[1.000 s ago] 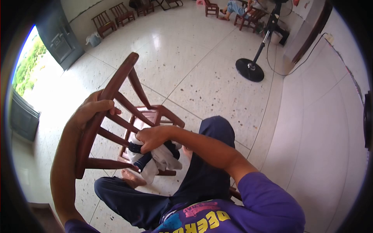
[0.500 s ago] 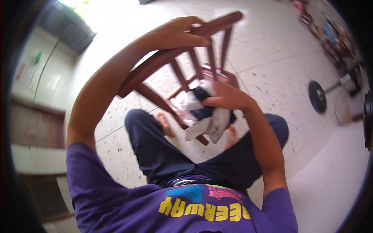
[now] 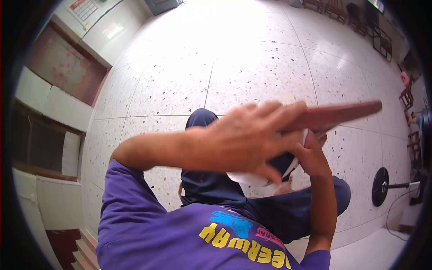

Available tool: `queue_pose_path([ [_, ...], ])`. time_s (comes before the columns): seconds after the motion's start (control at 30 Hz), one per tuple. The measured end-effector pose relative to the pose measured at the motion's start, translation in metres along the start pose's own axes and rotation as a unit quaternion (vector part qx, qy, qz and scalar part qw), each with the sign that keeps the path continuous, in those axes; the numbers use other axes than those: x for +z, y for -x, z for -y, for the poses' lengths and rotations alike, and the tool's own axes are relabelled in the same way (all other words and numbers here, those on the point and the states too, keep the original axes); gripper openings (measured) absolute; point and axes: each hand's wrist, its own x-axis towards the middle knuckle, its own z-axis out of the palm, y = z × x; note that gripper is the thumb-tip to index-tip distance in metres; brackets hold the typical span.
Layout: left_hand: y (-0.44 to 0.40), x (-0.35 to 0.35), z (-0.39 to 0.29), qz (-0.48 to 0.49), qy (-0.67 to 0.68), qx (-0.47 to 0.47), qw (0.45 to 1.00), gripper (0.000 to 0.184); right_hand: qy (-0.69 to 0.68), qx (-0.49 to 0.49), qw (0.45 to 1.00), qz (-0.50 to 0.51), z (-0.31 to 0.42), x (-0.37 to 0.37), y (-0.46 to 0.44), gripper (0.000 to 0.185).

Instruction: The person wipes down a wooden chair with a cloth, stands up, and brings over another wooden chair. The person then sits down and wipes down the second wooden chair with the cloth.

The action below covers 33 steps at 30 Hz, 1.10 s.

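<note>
A small reddish-brown wooden chair is tilted in front of me, with its top rail (image 3: 342, 114) jutting to the right. My left hand (image 3: 243, 139) reaches across my lap, its fingers round the near end of this rail and its thumb sticking out below; the hand is a little blurred. Beneath it shows a white and navy cloth (image 3: 252, 179), mostly hidden by the hand. My right hand (image 3: 312, 155) is closed at the cloth under the rail, its fingers partly covered. The chair's slats and seat are hidden.
A black round-based stand (image 3: 381, 186) with a pole lies at the right on the speckled tile floor (image 3: 180, 85). Several wooden chairs (image 3: 335, 11) line the far wall. Cabinets (image 3: 67, 63) run along the left. A person's arm (image 3: 411, 119) shows at the right edge.
The chair has turned, its rail swinging down and to the right, with my left hand moving along toward my right hand. My view has shifted, showing more floor.
</note>
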Motion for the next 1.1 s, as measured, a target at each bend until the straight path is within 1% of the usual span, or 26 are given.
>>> queue_pose_path([
  [0.03,0.009,0.004,-0.007,-0.009,-0.016,0.004,1.0,0.063,-0.005,0.002,1.0,-0.029,0.001,0.004,0.003,0.057],
  [0.07,0.012,0.014,-0.009,-0.048,-0.071,0.009,0.996,0.054,-0.003,0.003,1.0,-0.023,0.001,0.007,0.005,0.057],
  [0.1,0.013,0.027,-0.011,-0.085,-0.125,0.013,0.988,0.046,-0.091,0.031,0.994,-0.057,0.001,0.01,0.008,0.058],
  [0.13,0.013,0.039,-0.012,-0.088,-0.122,0.008,0.989,0.046,-0.177,0.061,0.978,-0.092,0.002,0.013,0.011,0.06],
  [0.17,0.011,0.05,-0.013,-0.143,-0.164,0.005,0.976,0.035,-0.173,0.066,0.978,-0.093,0.002,0.014,0.011,0.06],
  [0.2,0.008,0.053,-0.013,-0.2,-0.203,0.006,0.959,0.025,-0.191,0.047,0.976,-0.094,0.003,0.016,0.013,0.062],
  [0.23,0.008,0.055,-0.014,-0.205,-0.194,0.01,0.959,0.025,-0.21,0.03,0.972,-0.1,0.003,0.016,0.018,0.064],
  [0.3,0.006,0.058,-0.014,-0.228,-0.215,0.012,0.95,0.01,-0.235,0.018,0.968,-0.088,0.005,0.013,0.028,0.066],
  [0.33,0.006,0.058,-0.014,-0.237,-0.184,0.017,0.954,0.01,-0.254,0.021,0.965,-0.058,0.011,0.008,0.035,0.067],
  [0.37,0.005,0.056,-0.013,-0.226,-0.178,0.026,0.957,0.009,-0.229,0.043,0.971,-0.05,0.012,0.001,0.043,0.065],
  [0.43,0.004,0.058,-0.013,-0.238,-0.179,0.043,0.953,0.008,-0.169,0.071,0.982,-0.034,0.015,-0.012,0.057,0.06],
  [0.47,0.003,0.059,-0.014,-0.246,-0.182,0.051,0.951,0.007,-0.136,0.034,0.99,-0.019,0.016,-0.02,0.061,0.051],
  [0.5,0.002,0.059,-0.016,-0.254,-0.185,0.058,0.948,0.006,-0.128,0.034,0.991,-0.029,0.022,-0.026,0.069,0.051],
  [0.57,0.001,0.052,-0.018,-0.218,-0.195,0.051,0.955,0.005,-0.031,0.068,0.983,-0.166,0.038,-0.039,0.075,0.044],
  [0.6,0.002,0.052,-0.018,-0.216,-0.184,0.053,0.957,0.005,0.027,0.025,0.98,-0.195,0.036,-0.046,0.077,0.049],
  [0.63,0.001,0.054,-0.017,-0.224,-0.17,0.056,0.958,0.005,0.035,0.01,0.979,-0.201,0.039,-0.046,0.077,0.049],
  [0.7,0.001,0.054,-0.015,-0.231,-0.164,0.06,0.957,0.006,-0.068,0.006,0.973,-0.222,0.045,-0.044,0.077,0.062],
  [0.73,0.001,0.054,-0.012,-0.23,-0.169,0.057,0.957,0.006,-0.054,0.006,0.973,-0.224,0.045,-0.041,0.073,0.073],
  [0.77,0.002,0.053,-0.009,-0.236,-0.173,0.06,0.954,0.006,-0.049,-0.001,0.973,-0.225,0.046,-0.038,0.071,0.073],
  [0.83,0.005,0.051,-0.006,-0.236,-0.159,0.041,0.958,0.005,-0.13,0.006,0.961,-0.242,0.048,-0.03,0.067,0.076],
  [0.87,0.005,0.05,-0.002,-0.244,-0.132,0.039,0.96,0.007,-0.134,0.002,0.96,-0.244,0.051,-0.027,0.062,0.075],
  [0.9,0.006,0.049,0.002,-0.247,-0.135,0.037,0.959,0.007,-0.131,0.0,0.961,-0.242,0.052,-0.028,0.059,0.075],
  [0.97,0.009,0.049,0.007,-0.247,-0.078,0.057,0.964,0.01,-0.229,0.031,0.947,-0.223,0.053,-0.032,0.054,0.07],
  [1.0,0.012,0.046,0.009,-0.251,-0.08,0.053,0.963,0.01,-0.225,0.031,0.949,-0.22,0.052,-0.035,0.053,0.07],
  [1.07,0.027,0.036,0.01,-0.203,0.06,0.098,0.972,0.014,-0.289,0.042,0.93,-0.222,0.049,-0.038,0.055,0.061],
  [1.1,0.035,0.034,0.014,-0.209,0.061,0.095,0.971,0.014,-0.284,0.044,0.932,-0.221,0.048,-0.039,0.054,0.061],
])
